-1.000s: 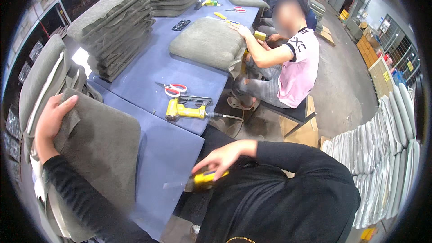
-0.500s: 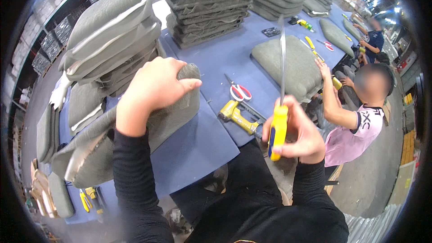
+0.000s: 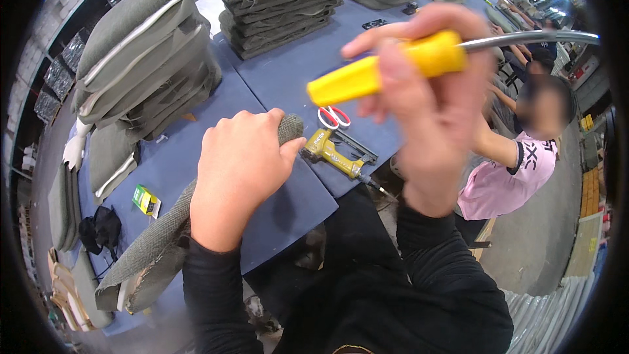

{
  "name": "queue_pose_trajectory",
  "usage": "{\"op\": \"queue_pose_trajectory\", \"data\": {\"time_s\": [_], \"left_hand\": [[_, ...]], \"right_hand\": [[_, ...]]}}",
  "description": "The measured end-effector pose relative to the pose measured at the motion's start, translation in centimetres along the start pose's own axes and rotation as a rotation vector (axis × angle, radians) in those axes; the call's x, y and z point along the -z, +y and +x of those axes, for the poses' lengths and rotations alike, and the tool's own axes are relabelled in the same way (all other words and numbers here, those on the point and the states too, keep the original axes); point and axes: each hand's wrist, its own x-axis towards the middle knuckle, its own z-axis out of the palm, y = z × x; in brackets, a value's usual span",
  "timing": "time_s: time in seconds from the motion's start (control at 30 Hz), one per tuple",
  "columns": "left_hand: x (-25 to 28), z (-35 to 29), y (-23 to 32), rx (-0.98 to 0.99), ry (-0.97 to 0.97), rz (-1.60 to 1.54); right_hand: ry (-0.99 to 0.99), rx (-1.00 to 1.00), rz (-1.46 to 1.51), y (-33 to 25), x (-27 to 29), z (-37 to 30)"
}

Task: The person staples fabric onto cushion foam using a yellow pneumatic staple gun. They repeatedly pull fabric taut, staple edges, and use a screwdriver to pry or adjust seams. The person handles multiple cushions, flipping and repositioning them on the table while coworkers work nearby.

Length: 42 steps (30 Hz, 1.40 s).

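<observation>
Left hand clamps the grey cushion's corner; right hand grips a yellow-handled tool, seemingly raised.

Bright overhead shop light, glare top right; fisheye bends edges, dark rim; near hands motion-blurred.

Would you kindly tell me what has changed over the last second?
The right hand lifted the yellow-handled tool from low beside the table to up in front of the camera. The left hand shifted its grip to the grey cushion's corner. The yellow staple gun and scissors stayed on the blue table.
</observation>
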Motion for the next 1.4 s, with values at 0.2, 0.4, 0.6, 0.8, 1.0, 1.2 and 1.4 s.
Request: {"op": "queue_pose_trajectory", "data": {"time_s": [0.2, 0.4, 0.6, 0.8, 1.0, 1.2, 1.4], "left_hand": [[0.0, 2.1, -0.3, -0.008, -0.006, 0.024], [-0.1, 3.6, -0.4, -0.006, -0.052, 0.014], [0.0, 3.8, -1.0, 0.006, 0.000, 0.004], [0.2, 3.5, 0.5, -0.057, 0.066, -0.011], [0.2, 3.4, 0.0, -0.035, 0.042, 0.109], [0.5, 6.1, -0.6, -0.064, 0.047, 0.115], [1.7, 8.8, -1.7, 0.011, -0.056, 0.029]], "right_hand": [[-0.080, -0.208, 0.044, 4.0, -1.2, 2.2], [-0.211, -0.124, -0.116, 9.4, -2.1, 1.2], [0.161, -0.181, 0.389, 10.4, -2.1, 4.4], [-0.029, -0.260, 0.375, 8.6, 0.0, 5.4], [-0.175, -0.173, -0.012, 15.0, -4.7, -3.4], [0.184, -0.455, 0.019, 16.3, -2.1, -7.5], [-0.242, -0.605, -0.453, 25.1, -5.4, -8.6]]}}
